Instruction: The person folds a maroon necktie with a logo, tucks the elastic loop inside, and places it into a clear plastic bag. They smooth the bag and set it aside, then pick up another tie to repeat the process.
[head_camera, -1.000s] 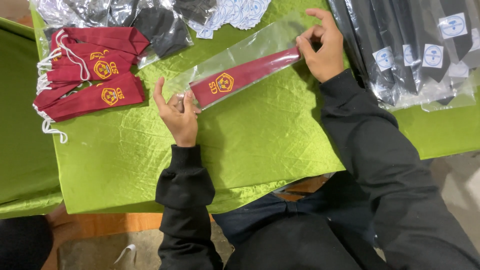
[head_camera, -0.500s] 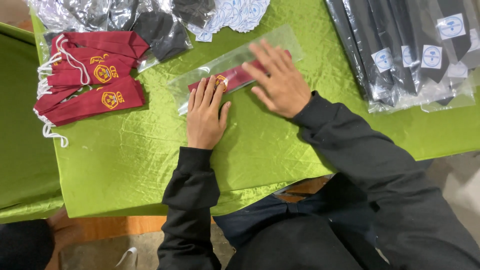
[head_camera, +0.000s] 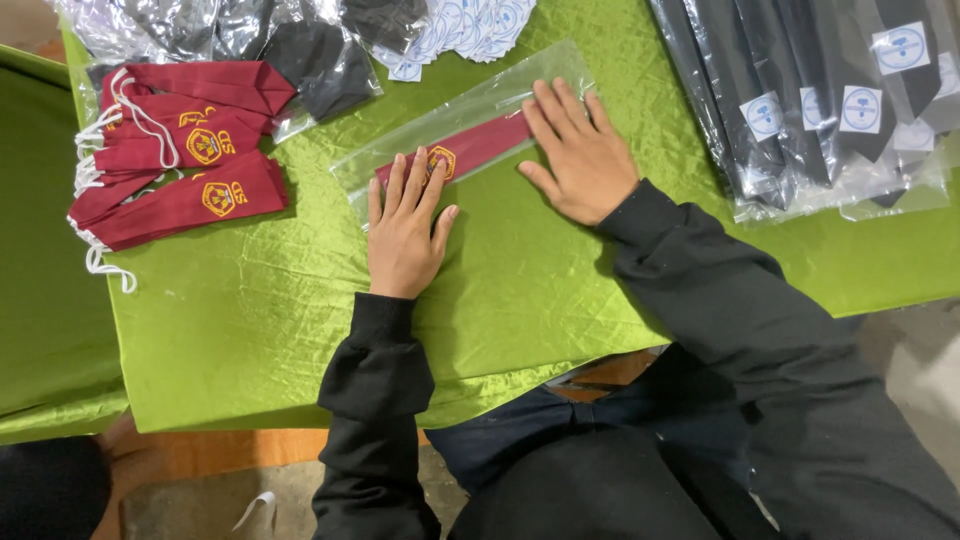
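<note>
A maroon tie with a yellow crest (head_camera: 478, 150) lies inside a clear plastic sleeve (head_camera: 462, 110) on the green cloth-covered table (head_camera: 280, 320). My left hand (head_camera: 405, 228) lies flat, fingers spread, on the sleeve's left end, over the crest. My right hand (head_camera: 578, 152) presses flat on the sleeve's right half. Neither hand grips anything; both palms rest on the plastic.
A pile of unbagged maroon ties with white cords (head_camera: 175, 150) sits at the left. Bagged dark ties (head_camera: 830, 100) lie stacked at the right. Crumpled clear bags with dark items (head_camera: 250, 40) and white round labels (head_camera: 470, 25) are at the back.
My right hand let go of the sleeve's far end and came down flat on it. My left hand slid onto the sleeve. The bagged tie now lies pressed on the cloth.
</note>
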